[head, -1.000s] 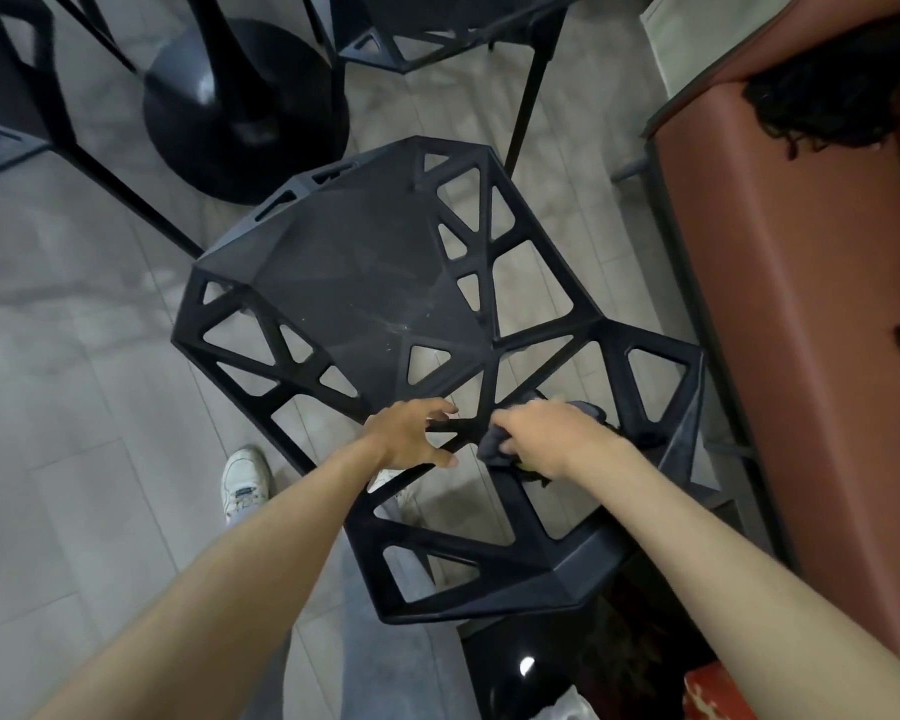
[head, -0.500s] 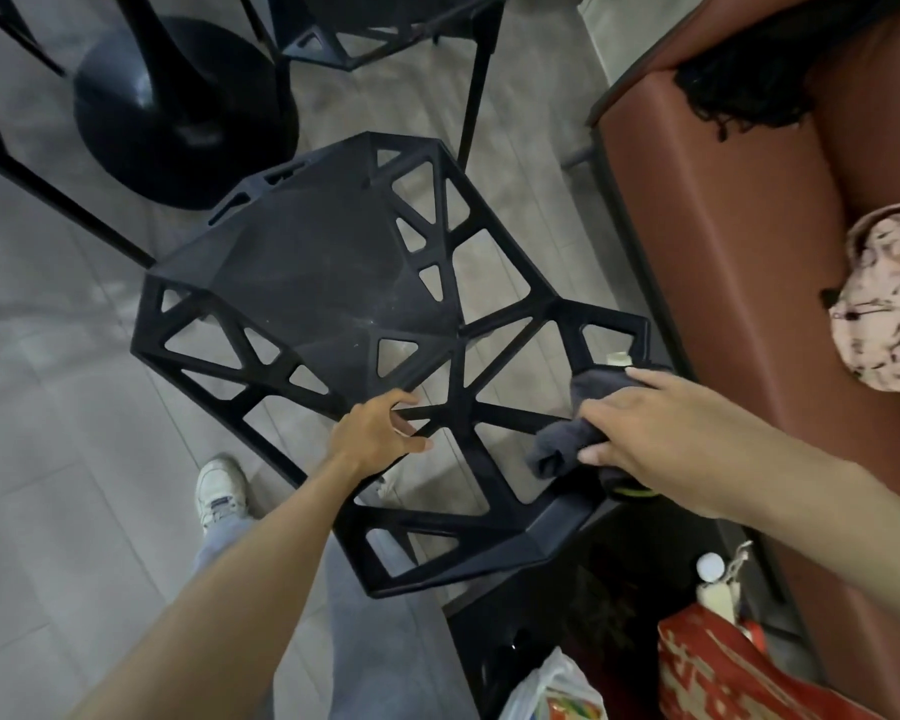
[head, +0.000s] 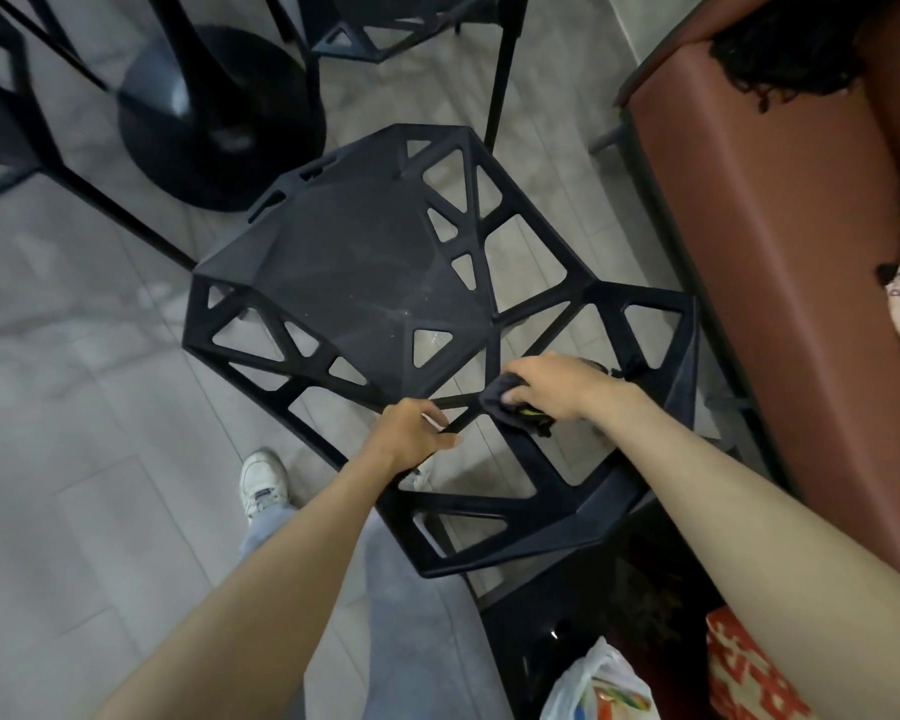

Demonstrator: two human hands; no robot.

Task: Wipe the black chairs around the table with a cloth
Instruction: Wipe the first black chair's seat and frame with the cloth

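- Grey tiled floor [head: 74, 433] lying under black chair [head: 365, 283].
- Left hand [head: 411, 428] gripping a backrest strut, steadying.
- Right hand [head: 557, 387] pressing cloth [head: 500, 397] on neighbouring strut; next, probably wiping remaining struts.

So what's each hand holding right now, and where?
Right hand grips the bunched dark cloth against a backrest strut; left hand grasps a thin strut of the black chair.

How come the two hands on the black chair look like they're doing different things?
The right hand is bunched around a dark cloth, pressing it on a strut of the black chair; the left hand holds no cloth. The left hand's fingers curl bare around a thin bar, nearer the seat's middle; the right hand sits nearer the backrest corner. Both touch the same chair.
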